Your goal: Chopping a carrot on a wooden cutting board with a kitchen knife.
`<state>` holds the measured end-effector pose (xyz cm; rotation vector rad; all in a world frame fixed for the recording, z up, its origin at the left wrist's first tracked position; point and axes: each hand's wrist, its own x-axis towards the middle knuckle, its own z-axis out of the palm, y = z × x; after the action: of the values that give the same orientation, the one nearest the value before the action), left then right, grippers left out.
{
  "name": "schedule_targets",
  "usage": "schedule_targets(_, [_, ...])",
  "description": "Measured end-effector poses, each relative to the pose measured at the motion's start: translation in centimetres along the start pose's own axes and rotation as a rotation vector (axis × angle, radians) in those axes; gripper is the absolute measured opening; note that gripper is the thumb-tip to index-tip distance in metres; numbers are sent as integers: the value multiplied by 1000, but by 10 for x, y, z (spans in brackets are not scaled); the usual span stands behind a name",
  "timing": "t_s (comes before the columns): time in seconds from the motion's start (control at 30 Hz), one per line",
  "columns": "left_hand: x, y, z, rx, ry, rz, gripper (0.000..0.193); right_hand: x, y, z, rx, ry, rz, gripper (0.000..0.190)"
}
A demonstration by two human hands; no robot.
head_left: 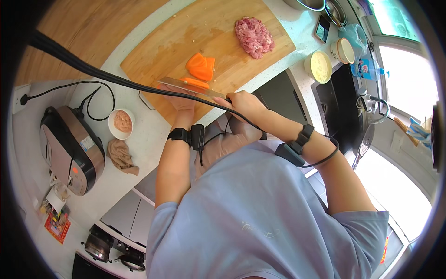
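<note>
A kitchen knife (195, 88) lies across the near part of a wooden cutting board (156, 52), its handle gripped by my right hand (245, 104). My left hand (182, 99) is on the board at the blade's near side, by the tip end; the blade and a black cable partly cover its fingers, so what it touches cannot be told. Just beyond the blade lies a narrow carrot piece (195, 82). Larger orange carrot pieces (201, 66) rest farther up the board. A heap of chopped raw meat (254, 37) sits at the board's far right.
On the left counter stand a white bowl of minced meat (121, 124), a crumpled brown cloth (122, 157) and a rice cooker (71, 150). At right are a yellow-filled bowl (318, 67), a phone (322, 28) and a black sink (336, 101). Black cables hang across the view.
</note>
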<state>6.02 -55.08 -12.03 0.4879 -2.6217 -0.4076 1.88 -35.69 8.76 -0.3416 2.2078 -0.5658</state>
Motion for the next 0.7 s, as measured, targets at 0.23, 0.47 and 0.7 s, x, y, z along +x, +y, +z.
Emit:
schedule_targets(0.23, [2, 3, -6, 208, -86, 113, 69, 3, 0, 0, -53, -11, 12, 70])
schedule_targets(0.47, [-6, -8, -3, 68, 54, 37, 54, 5, -4, 12, -73, 4, 9, 69])
schedule_targets(0.7, [19, 24, -29, -110, 43, -49, 45, 37, -27, 17, 7, -19, 57, 71])
